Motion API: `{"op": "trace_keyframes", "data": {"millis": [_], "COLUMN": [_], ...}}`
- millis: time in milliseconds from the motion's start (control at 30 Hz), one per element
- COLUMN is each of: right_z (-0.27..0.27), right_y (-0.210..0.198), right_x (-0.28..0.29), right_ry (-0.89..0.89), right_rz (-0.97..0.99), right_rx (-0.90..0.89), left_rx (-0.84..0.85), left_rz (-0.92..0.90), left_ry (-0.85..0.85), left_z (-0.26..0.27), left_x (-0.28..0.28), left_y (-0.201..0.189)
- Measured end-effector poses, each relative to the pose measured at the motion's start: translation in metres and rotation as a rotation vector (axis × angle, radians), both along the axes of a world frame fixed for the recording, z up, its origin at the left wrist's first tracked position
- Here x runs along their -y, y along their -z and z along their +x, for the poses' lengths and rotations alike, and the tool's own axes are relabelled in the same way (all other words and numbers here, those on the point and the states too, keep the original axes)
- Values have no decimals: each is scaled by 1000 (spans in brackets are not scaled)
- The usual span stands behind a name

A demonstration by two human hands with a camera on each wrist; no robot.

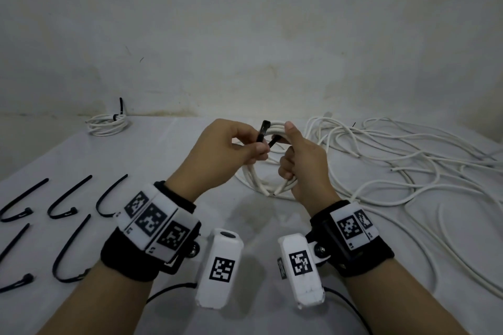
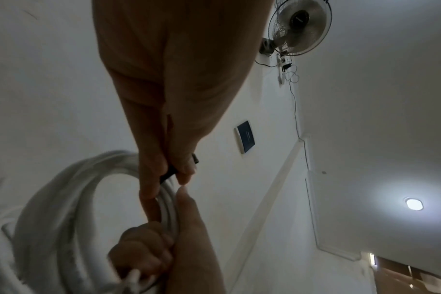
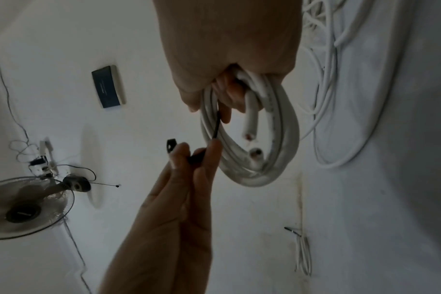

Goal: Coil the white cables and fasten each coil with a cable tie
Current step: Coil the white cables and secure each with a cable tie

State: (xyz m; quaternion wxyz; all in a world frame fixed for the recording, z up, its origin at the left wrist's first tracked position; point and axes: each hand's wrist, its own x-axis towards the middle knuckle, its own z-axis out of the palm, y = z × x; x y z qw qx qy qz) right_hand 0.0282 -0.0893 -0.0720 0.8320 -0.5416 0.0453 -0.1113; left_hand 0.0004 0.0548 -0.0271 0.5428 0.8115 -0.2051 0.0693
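My right hand grips a coil of white cable held upright above the table, fingers curled round the bundle. My left hand pinches a black cable tie near its head, beside the top of the coil. The tie's strap runs past the coil strands and its head sticks out above my left fingertips. Two cut cable ends show inside the coil.
A finished coil with a black tie lies at the back left. Several spare black ties lie on the left of the white table. Loose white cables sprawl over the right side. A wall stands close behind.
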Motion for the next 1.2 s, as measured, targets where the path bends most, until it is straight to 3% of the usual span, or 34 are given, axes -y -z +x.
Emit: {"op": "trace_keyframes", "data": {"millis": [200,333,400,700,833,1033,1200], "right_z": [-9,-9,-9,-12,-12,-10,-10], "right_y": [0,-3,-4,-6,-3,5,7], "right_x": [-11,-7,-6,-5,-7,-12,-15], "right_ry": [-136,-143,-172,-171,-161,-128,-123], "right_rz": [-31,-72,-72,-87,-74,-123,-193], "right_rx": [49,90,96,130,113,95,95], "left_rx": [115,334,366,89,14,-146,-141], "left_rz": [-61,94,100,-104,-298,-422,-480], "left_ry": [-106,-258,-272,1,6,79,85], "left_z": [9,16,20,32,36,42,41], "left_x": [1,0,0,5,10,7,5], "left_y": [5,7,10,21,30,43,47]}}
